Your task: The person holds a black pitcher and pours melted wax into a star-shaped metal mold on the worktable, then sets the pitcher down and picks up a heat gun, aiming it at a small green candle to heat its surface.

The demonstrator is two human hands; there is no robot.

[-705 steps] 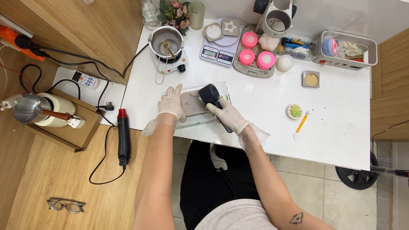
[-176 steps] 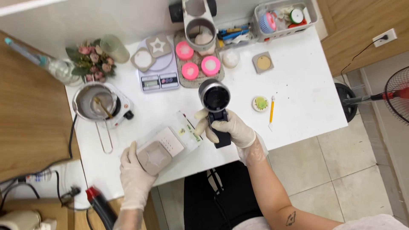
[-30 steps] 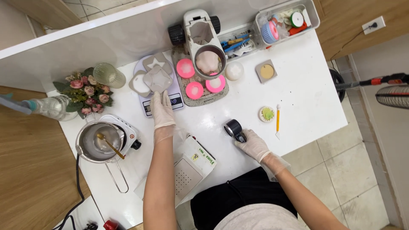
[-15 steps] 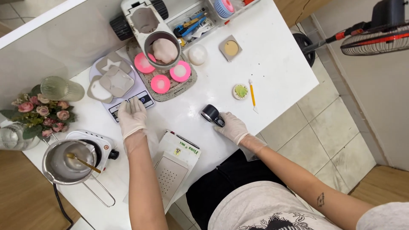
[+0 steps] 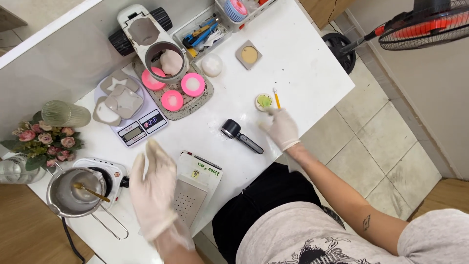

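Both my hands wear thin white gloves. My left hand [image 5: 152,188] hovers flat with fingers apart above the table's near left part, beside a flat grey perforated plate [image 5: 188,199] lying on a printed sheet [image 5: 205,169]. It holds nothing. My right hand [image 5: 281,128] reaches to the right with its fingers apart, just below a small round dish with green filling [image 5: 264,102] and a yellow pencil [image 5: 276,97]. A black handheld tool with a round head [image 5: 239,135] lies loose on the white table [image 5: 303,63] to the left of that hand.
A digital scale [image 5: 133,117] carries pale star-shaped moulds. Behind it a speckled tray [image 5: 202,95] holds pink round moulds and a white machine [image 5: 154,36]. A metal pot with a spoon [image 5: 74,192] sits on a small hotplate at the left. Flowers [image 5: 41,144], a glass, a basket and a fan [image 5: 430,22] stand around.
My right hand let go of the black tool and moved right toward the green dish. My left hand pulled back from the scale toward me, over the grey plate. The camera swung right.
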